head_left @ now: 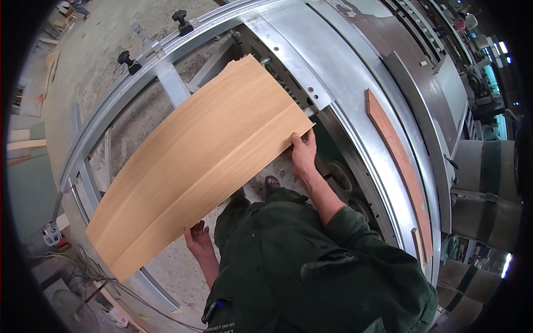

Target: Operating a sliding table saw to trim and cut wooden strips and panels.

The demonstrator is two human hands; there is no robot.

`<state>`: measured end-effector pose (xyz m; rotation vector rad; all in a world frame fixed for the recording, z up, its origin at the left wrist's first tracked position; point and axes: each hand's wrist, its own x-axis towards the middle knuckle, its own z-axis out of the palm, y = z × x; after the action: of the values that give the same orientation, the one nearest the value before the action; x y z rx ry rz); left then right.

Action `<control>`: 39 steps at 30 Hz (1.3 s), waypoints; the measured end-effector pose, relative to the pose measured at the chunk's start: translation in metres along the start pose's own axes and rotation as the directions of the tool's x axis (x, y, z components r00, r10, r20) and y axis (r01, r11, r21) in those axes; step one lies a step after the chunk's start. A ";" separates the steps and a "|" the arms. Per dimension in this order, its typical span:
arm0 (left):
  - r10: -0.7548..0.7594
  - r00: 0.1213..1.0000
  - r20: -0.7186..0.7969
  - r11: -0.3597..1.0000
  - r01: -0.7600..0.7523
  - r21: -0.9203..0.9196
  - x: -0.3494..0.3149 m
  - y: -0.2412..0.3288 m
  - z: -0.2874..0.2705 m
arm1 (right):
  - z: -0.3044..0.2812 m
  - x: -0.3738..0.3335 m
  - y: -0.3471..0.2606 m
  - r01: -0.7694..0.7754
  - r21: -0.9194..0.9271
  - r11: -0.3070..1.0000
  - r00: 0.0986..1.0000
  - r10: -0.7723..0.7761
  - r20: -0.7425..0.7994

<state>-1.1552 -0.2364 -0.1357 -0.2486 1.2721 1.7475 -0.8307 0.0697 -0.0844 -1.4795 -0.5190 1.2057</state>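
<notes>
A long, light wooden board (194, 161) with a rough, splintered far corner stretches diagonally in front of me. My left hand (199, 238) grips its near edge from below, the fingers partly hidden under the wood. At the board's right end, my right hand (303, 150) has its thumb on top and its other fingers curled beneath the corner. Under and beyond the board runs the metal frame (173, 86) of a sliding table saw, and the board's right end lies close to the saw's metal table (294, 44).
A reddish wood strip (397, 161) lies along the metal table, with a shorter strip (417, 247) near its lower end. Black clamp knobs (180, 19) stand on the frame's far rail. Tangled cables (83, 266) lie at lower left. Another person (79, 8) is far off at upper left.
</notes>
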 end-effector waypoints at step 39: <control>-0.105 0.994 0.028 0.994 0.103 0.040 -0.004 -0.012 0.050 | 0.038 -0.110 0.051 -0.351 -0.155 0.923 0.850 0.384 0.362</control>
<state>-1.1270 -0.1969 -0.1183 -0.2611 1.2477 1.6313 -0.9210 -0.0198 -0.0822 -1.4559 -0.5675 1.8239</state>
